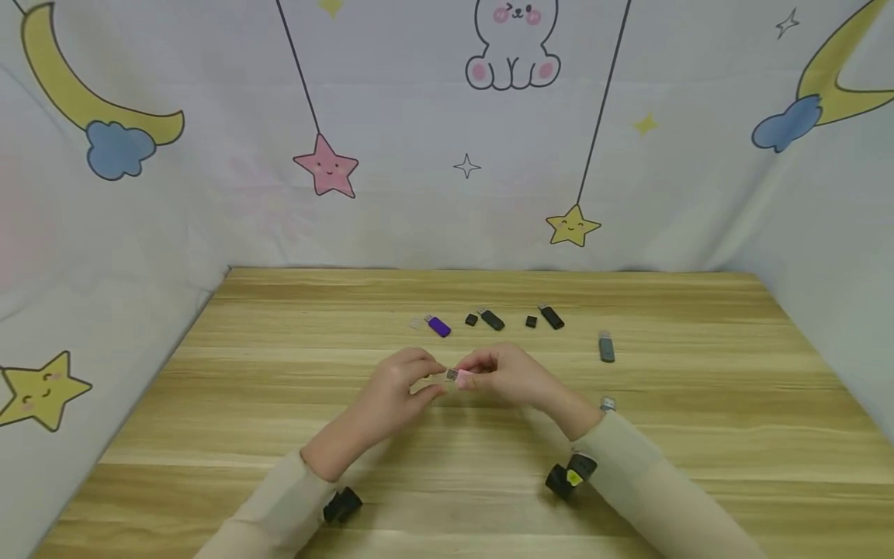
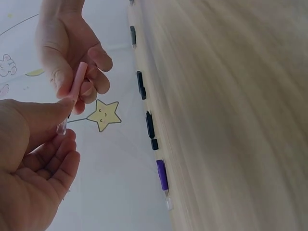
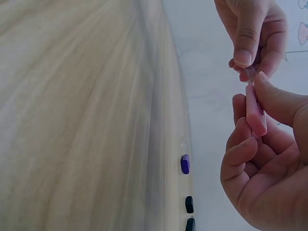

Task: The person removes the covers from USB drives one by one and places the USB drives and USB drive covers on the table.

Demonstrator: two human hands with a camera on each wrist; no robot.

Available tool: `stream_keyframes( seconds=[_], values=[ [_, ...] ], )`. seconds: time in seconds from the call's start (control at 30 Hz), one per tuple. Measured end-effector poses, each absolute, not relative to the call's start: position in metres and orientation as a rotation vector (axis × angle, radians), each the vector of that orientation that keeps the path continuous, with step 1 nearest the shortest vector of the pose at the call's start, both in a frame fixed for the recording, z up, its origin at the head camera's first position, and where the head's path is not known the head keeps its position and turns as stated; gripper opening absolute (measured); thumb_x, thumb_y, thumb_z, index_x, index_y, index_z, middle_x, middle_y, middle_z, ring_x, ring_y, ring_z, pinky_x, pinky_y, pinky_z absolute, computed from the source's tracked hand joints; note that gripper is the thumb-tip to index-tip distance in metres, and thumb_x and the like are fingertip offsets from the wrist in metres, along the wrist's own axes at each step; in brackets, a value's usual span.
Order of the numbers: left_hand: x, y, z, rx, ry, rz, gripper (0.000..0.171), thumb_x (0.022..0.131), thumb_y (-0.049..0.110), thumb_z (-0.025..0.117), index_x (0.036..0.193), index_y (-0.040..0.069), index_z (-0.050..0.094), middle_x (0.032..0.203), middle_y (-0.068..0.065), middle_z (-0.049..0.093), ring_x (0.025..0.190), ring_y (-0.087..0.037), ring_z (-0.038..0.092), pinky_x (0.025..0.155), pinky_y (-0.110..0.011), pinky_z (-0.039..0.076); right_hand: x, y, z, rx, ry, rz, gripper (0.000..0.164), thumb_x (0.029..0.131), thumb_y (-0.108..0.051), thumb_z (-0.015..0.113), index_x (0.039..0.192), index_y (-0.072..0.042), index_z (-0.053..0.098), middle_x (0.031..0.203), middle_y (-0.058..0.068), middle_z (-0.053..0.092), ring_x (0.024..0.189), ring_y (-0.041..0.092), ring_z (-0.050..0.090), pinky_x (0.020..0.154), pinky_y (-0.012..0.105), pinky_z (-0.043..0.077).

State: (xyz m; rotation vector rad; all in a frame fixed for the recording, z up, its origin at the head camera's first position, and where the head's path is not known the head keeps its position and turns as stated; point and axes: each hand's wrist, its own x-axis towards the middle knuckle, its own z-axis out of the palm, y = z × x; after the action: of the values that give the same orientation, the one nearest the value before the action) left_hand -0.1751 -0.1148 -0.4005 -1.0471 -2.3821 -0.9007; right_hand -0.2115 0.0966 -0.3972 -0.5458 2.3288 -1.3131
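Observation:
A pink USB stick (image 3: 256, 115) with a metal plug is held over the wooden table by my right hand (image 1: 513, 376), thumb against one side and fingers behind it. My left hand (image 1: 400, 386) pinches a small clear cap (image 2: 61, 128) at the plug end between thumb and fingers. In the head view both sets of fingertips meet close together near the table's middle. The plug (image 1: 452, 374) shows between the two hands, and the left fingertips partly hide the cap.
Behind the hands lie a purple USB stick (image 1: 438, 326) with a clear cap (image 1: 416, 323), and two black sticks (image 1: 492, 319) with black caps (image 1: 472, 319). A grey stick (image 1: 606, 348) lies to the right. Another stick (image 1: 608, 404) is partly hidden by the right sleeve. Printed cloth (image 1: 419, 217) surrounds the table.

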Motion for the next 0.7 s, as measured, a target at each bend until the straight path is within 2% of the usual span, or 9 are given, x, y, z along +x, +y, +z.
stream_keyframes(
  seconds=[0.17,0.4,0.6,0.7],
  values=[
    [-0.178,-0.117,-0.399,-0.968,-2.421,-0.901,0.020,0.075,-0.002,0.080,0.092,-0.004,0.072,0.089,-0.010,0.067,0.081,-0.021,0.063,0.072,-0.030,0.054,-0.220,0.089,-0.397,-0.480,2.339,-1.331,0.026,0.089,-0.026,0.070,0.107,-0.007,0.072,0.092,0.000,0.069,0.084,0.014,0.057,0.072,0.028,0.048],
    [-0.183,-0.120,-0.399,-0.919,-2.476,-0.888,0.020,0.074,-0.003,0.080,0.092,-0.005,0.072,0.089,-0.011,0.067,0.080,-0.023,0.062,0.070,-0.030,0.054,-0.233,0.079,-0.401,-0.378,2.302,-1.418,0.028,0.088,-0.021,0.072,0.108,-0.001,0.071,0.092,0.005,0.069,0.080,0.012,0.063,0.070,0.025,0.054],
    [-0.189,-0.121,-0.402,-0.884,-2.521,-0.900,0.019,0.074,-0.003,0.079,0.092,-0.006,0.072,0.089,-0.012,0.068,0.081,-0.026,0.063,0.070,-0.034,0.055,-0.243,0.074,-0.409,-0.311,2.328,-1.417,0.026,0.086,-0.020,0.074,0.106,-0.003,0.072,0.087,0.004,0.065,0.070,0.012,0.057,0.060,0.021,0.047],
    [-0.193,-0.122,-0.405,-0.851,-2.559,-0.920,0.019,0.075,-0.003,0.078,0.092,-0.006,0.072,0.089,-0.013,0.069,0.081,-0.026,0.064,0.071,-0.035,0.055,-0.247,0.072,-0.414,-0.278,2.327,-1.438,0.025,0.086,-0.019,0.074,0.105,-0.003,0.072,0.085,0.004,0.065,0.068,0.012,0.056,0.059,0.021,0.047]
  ],
)
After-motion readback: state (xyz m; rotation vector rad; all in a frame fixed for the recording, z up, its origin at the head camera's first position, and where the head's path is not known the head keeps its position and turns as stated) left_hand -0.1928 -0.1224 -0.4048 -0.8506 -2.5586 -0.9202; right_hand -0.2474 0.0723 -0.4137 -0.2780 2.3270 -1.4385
